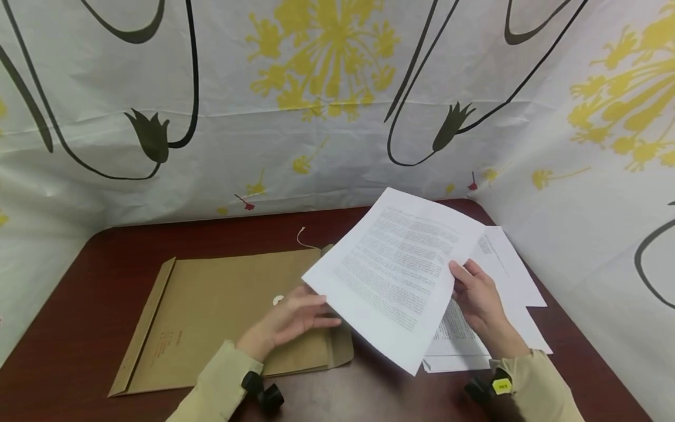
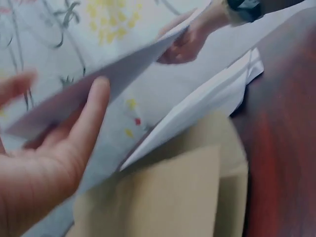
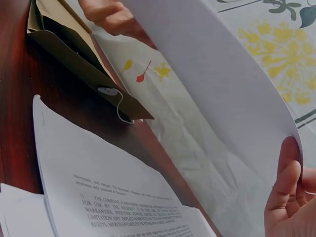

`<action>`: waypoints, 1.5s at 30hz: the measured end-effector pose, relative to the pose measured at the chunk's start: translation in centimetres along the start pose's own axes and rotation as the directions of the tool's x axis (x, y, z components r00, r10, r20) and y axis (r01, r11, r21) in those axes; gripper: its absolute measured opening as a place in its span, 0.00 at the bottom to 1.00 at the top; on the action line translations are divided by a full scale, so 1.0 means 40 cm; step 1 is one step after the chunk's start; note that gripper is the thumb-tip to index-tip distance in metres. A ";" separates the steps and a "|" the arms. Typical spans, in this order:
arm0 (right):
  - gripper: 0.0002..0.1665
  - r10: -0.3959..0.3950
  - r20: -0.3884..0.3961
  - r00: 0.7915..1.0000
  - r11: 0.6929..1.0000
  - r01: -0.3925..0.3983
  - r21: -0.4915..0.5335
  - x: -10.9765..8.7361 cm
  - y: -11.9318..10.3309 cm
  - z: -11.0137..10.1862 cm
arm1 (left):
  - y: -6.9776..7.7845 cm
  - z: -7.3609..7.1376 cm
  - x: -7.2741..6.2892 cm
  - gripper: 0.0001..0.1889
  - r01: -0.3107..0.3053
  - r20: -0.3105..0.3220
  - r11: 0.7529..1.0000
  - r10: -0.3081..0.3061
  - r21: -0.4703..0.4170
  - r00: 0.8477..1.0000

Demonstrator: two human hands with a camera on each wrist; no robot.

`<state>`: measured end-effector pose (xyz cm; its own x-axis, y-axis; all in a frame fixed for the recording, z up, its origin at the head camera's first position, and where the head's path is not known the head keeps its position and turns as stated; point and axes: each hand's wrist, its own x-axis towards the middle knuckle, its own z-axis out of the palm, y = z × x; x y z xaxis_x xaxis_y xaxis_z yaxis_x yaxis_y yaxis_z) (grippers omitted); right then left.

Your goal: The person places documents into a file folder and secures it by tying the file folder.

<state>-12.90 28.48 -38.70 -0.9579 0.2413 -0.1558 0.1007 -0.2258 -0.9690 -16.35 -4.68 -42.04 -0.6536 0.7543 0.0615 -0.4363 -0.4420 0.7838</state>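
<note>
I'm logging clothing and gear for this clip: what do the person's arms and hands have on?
The left sleeve and right sleeve are beige. The left hand and right hand wear no gloves. Each wrist carries a black device; the right one shows a yellow label with tiny dark lettering.

Left hand loose, right hand pinching; both forearms [image 1: 224, 375] angled inward.
I have the left hand [image 1: 292, 319] reaching forward, digits extended and spread apart, one blurred in its wrist view; my right hand [image 1: 479, 296] sits slightly higher in the head view, thumb opposing bent fingers.
</note>
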 end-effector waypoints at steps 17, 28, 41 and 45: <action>0.11 -0.033 -0.030 0.999 0.995 0.030 -0.093 -0.038 0.023 -0.012 | -0.013 0.011 0.027 0.18 0.048 -0.371 0.959 0.061 0.279 0.926; 0.03 0.034 0.019 0.999 0.988 -0.031 -0.151 -0.082 0.045 -0.007 | 0.021 -0.040 0.025 0.13 0.084 -0.422 0.936 0.073 0.342 0.904; 0.12 0.106 -0.060 0.993 0.974 -0.115 -0.195 -0.065 0.039 -0.038 | 0.047 -0.082 0.010 0.15 0.138 -0.394 0.909 0.031 0.393 0.918; 0.23 0.083 -0.076 0.994 0.969 -0.099 -0.225 -0.049 0.030 -0.070 | 0.059 -0.090 -0.002 0.15 0.149 -0.357 0.901 0.007 0.408 0.934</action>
<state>-10.15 30.40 -40.09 -0.9228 0.2929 -0.2502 0.2526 -0.0305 -0.9671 -19.57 -7.52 -42.44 -0.8343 0.5283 -0.1575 -0.2381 -0.0878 0.9673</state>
